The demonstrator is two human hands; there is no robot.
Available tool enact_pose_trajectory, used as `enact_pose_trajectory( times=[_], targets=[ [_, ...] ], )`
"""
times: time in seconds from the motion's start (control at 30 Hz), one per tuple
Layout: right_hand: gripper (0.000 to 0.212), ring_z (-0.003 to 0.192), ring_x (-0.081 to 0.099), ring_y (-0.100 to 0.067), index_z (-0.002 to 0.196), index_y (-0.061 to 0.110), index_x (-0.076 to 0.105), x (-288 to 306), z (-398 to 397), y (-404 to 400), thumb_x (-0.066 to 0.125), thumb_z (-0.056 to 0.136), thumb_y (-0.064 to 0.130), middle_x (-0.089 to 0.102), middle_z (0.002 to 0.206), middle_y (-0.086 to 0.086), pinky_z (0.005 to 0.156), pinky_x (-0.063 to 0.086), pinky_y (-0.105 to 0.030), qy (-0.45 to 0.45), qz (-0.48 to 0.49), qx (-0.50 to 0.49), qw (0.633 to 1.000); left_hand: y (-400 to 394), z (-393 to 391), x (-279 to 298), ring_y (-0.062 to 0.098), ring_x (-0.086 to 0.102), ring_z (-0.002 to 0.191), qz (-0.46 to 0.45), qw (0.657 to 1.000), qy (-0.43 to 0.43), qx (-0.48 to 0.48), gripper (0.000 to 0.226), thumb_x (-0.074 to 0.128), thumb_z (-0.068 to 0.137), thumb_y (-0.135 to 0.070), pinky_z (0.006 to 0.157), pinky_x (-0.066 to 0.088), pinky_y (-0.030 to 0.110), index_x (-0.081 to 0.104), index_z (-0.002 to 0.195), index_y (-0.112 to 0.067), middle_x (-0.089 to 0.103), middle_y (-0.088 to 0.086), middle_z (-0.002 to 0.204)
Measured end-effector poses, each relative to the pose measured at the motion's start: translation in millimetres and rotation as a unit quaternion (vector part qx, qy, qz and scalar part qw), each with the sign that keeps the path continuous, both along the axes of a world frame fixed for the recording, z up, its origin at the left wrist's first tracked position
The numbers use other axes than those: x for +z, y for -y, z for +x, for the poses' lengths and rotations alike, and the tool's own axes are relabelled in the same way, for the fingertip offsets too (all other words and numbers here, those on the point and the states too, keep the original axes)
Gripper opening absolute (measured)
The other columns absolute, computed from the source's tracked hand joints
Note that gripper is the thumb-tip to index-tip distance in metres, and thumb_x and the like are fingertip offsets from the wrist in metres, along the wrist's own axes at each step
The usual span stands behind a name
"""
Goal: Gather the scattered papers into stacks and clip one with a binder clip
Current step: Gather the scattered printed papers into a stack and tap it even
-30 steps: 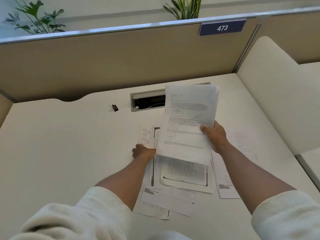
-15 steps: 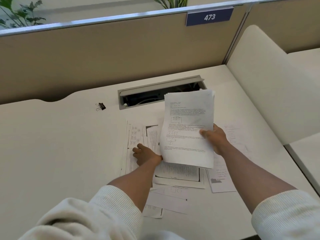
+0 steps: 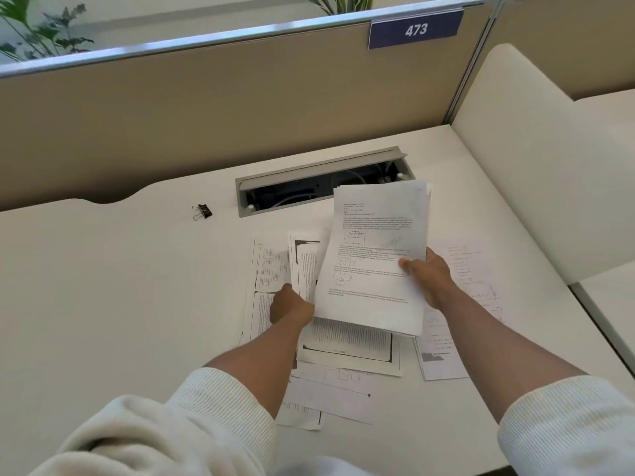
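Fingers of the right hand [image 3: 431, 278] pinch a stack of papers [image 3: 374, 255], thumb pressed on the printed top sheet and the other fingers hidden behind it. The stack is held tilted above the desk [image 3: 103, 304], its far edge overlapping the open cable tray [image 3: 309, 187]. The left hand [image 3: 290, 305] sits at the stack's lower left corner with its fingers curled down onto the loose sheets [image 3: 275, 269] lying there; whether it grips one I cannot tell, since the stack covers part of it. More loose sheets lie flat under and around both hands, overlapping one another, some reaching toward the cream sleeves [image 3: 220, 407]. One sheet [image 3: 470, 269] lies to the right, partly under the right forearm. A binder clip [image 3: 202, 211] lies alone on the desk, well to the left of the papers and just left of the cable tray. Behind the desk stands a tan partition [image 3: 206, 115] with a number plate [image 3: 415, 29] reading 473.
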State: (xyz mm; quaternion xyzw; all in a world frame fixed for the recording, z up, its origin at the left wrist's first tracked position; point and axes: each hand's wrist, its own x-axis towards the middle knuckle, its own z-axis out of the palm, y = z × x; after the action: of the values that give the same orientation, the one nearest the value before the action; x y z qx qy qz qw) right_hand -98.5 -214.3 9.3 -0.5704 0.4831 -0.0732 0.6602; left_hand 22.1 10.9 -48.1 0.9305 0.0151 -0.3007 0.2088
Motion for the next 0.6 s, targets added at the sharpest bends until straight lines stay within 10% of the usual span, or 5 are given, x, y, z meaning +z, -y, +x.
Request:
enact_pose_trajectory(
  times=[0.2, 0.47, 0.6],
  targets=[
    [0.039, 0.105, 0.063, -0.028, 0.125, 0.013, 0.06, -0.6, -2.2, -3.7, 0.061, 0.088, 0.001, 0.066, 0.116, -0.007, 0.09, 0.053, -0.039, -0.008, -0.007, 0.008, 1.0, -12.7, 3.5, 7.8, 0.02, 0.06, 0.08, -0.057, 0.996, 0.058, 0.02, 0.06, 0.083, 0.073, -0.011, 0.054, 0.039, 0.022, 0.039, 0.111, -0.023, 0.052, 0.004, 0.114],
    [0.039, 0.105, 0.064, -0.029, 0.124, 0.014, 0.06, -2.2, -3.3, -8.6, 0.059, 0.088, 0.001, 0.066, 0.116, -0.008, 0.09, 0.053, -0.04, -0.016, -0.012, 0.022, 1.0, -17.8, 2.0, 5.6, 0.027, 0.059, 0.119, -0.023, 0.997, 0.034, -0.07, 0.074, 0.079, 0.081, -0.025, 0.087, 0.049, 0.033, 0.039, 0.144, -0.017, 0.057, 0.006, 0.137],
    [0.037, 0.102, 0.063, -0.028, 0.124, 0.014, 0.059, -1.7, -5.8, -8.4, 0.059, 0.089, 0.003, 0.066, 0.114, -0.008, 0.087, 0.053, -0.038, -0.035, -0.017, 0.035, 0.999, -17.2, -0.1, 4.0, 0.024, 0.064, 0.108, -0.05, 0.998, -0.01, -0.038, 0.062, 0.083, 0.076, -0.026, 0.08, 0.052, 0.029, 0.05, 0.126, -0.014, 0.065, 0.004, 0.122]
  ],
)
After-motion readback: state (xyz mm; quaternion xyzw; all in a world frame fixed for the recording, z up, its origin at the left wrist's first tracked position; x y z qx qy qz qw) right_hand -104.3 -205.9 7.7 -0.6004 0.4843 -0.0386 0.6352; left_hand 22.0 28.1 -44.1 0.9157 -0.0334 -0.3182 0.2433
